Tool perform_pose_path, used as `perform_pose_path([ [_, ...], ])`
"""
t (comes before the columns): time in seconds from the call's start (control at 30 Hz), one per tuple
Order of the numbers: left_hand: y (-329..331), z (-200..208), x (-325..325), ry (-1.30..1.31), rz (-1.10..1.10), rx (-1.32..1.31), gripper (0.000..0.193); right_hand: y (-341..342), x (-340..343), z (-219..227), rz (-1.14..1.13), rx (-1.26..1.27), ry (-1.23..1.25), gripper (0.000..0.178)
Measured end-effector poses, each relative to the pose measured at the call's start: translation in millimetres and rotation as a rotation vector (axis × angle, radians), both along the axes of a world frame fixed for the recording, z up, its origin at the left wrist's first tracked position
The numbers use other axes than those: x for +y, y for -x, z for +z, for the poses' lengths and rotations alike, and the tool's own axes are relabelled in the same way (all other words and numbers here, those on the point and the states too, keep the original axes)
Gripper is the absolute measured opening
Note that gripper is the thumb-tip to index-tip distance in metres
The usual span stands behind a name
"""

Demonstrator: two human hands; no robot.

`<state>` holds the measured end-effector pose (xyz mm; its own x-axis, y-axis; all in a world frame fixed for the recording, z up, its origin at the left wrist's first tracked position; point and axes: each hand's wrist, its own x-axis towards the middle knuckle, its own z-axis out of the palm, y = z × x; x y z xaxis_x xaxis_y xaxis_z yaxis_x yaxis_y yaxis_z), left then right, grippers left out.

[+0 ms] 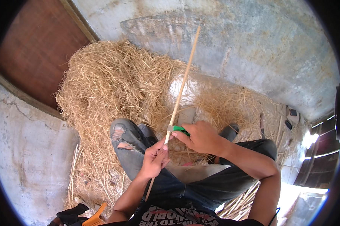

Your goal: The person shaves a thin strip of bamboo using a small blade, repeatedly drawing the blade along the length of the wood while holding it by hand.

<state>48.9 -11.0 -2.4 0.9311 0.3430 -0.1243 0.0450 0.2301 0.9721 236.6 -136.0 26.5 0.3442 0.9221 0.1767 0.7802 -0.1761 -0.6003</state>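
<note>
My left hand [155, 158] wraps tight around a long thin stick [181, 88] that slants up over the straw pile [113, 86]. My right hand [202, 137] grips a green-handled knife [179, 130], its blade seemingly against the stick.

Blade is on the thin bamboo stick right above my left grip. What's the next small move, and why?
Probably push the green-handled knife away along the long pale bamboo stick, toward its far end. The right hand holds the blade against the stick just above the left hand, which grips it lower down. Cutting upward seems to keep the edge off those fingers and the knee in torn grey jeans.
</note>
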Motion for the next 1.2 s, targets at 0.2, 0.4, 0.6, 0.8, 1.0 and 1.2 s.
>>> perform_pose_path([
  [0.2,4.1,-5.3,9.3,0.0,-0.012,0.02,0.043,-8.6,8.8,-14.6,-0.048,-0.167,0.002,0.052],
  [0.4,3.7,0.6,13.2,0.008,-0.009,0.065,0.042,-17.8,13.1,-15.7,-0.079,-0.201,-0.006,0.057],
  [0.6,42.9,1.3,-15.5,0.006,-0.127,0.164,0.039,-167.5,-10.4,-9.7,-0.725,-0.039,0.027,0.066],
  [0.8,87.5,-7.5,3.2,0.078,-0.029,0.159,0.041,-240.9,-53.6,-7.0,-0.986,0.023,-0.013,0.069],
  [1.0,70.8,-1.4,21.2,0.147,0.047,0.13,0.043,-114.0,0.0,-2.9,-0.535,0.078,-0.13,0.053],
  [1.2,41.8,7.5,16.4,0.172,0.046,0.095,0.047,-4.9,9.8,14.8,-0.062,0.072,-0.065,0.049],
])
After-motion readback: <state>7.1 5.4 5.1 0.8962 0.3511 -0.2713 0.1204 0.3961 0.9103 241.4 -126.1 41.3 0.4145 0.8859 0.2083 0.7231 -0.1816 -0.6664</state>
